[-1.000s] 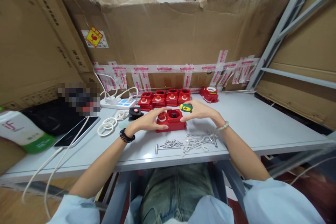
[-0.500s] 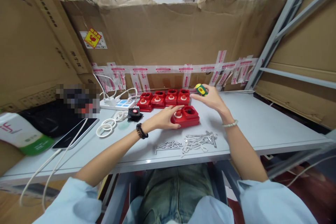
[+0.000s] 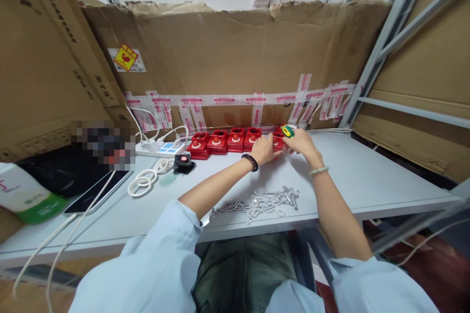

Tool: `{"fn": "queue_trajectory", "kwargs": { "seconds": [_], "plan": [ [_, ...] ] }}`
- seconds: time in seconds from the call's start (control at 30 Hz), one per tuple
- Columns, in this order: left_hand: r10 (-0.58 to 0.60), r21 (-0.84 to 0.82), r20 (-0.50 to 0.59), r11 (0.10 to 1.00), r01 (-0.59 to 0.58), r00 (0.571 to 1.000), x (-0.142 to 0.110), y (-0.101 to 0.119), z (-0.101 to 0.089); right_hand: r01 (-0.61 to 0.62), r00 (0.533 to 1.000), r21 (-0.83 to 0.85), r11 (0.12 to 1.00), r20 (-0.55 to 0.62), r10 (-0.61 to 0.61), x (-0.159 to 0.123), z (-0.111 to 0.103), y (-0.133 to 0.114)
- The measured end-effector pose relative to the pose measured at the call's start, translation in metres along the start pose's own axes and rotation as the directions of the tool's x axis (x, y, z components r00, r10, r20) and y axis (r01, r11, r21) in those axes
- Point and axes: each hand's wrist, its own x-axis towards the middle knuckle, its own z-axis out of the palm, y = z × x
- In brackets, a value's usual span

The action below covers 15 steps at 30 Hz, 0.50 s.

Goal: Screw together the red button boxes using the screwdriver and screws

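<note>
At the right end of a row of red alarm boxes [image 3: 235, 140] is one more red alarm box [image 3: 279, 143], partly covered by my hands. My left hand [image 3: 263, 150] grips it from the left and front, fingers bent against its casing. Pressed close to its right side is my right hand [image 3: 301, 143], which keeps a screwdriver [image 3: 288, 131] with a green and yellow handle tucked in its fingers; the shaft is hidden. Each box in the row has a round dark opening and a small red dome with a white ring.
Near the front edge lie small screws [image 3: 233, 206] and a pile of metal hooks and bolts [image 3: 273, 201]. Left stand a black part [image 3: 184, 163], white rings [image 3: 141, 183], a power strip [image 3: 161, 149] and a phone [image 3: 98, 193]. A cardboard wall [image 3: 235, 49] closes the back.
The red alarm box has moved back and right, from in front of the row to its right end, with my left hand on it. My right hand has come down beside it, screwdriver still held.
</note>
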Motion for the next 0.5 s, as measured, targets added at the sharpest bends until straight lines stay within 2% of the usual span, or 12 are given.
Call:
{"fn": "queue_trajectory", "kwargs": {
  "seconds": [0.17, 0.27, 0.4, 0.5],
  "plan": [
    [-0.062, 0.004, -0.009, 0.998, 0.062, 0.998, 0.009, 0.002, 0.013, -0.085, 0.992, -0.003, 0.996, 0.092, 0.085, 0.019, 0.022, 0.015],
    [-0.053, -0.006, 0.015, 0.999, 0.053, 0.998, 0.011, -0.002, 0.015, -0.084, 0.987, 0.043, 0.996, 0.144, 0.077, 0.032, 0.038, 0.021],
    [0.067, -0.019, 0.046, 0.998, -0.066, 0.997, 0.001, -0.020, 0.003, -0.057, 0.992, 0.089, 0.994, 0.119, 0.046, 0.047, 0.055, 0.021],
    [0.161, -0.020, 0.058, 0.987, -0.160, 0.985, -0.022, -0.045, -0.016, -0.048, 0.997, 0.090, 0.995, 0.065, 0.042, 0.056, 0.064, 0.019]
  ]
}}
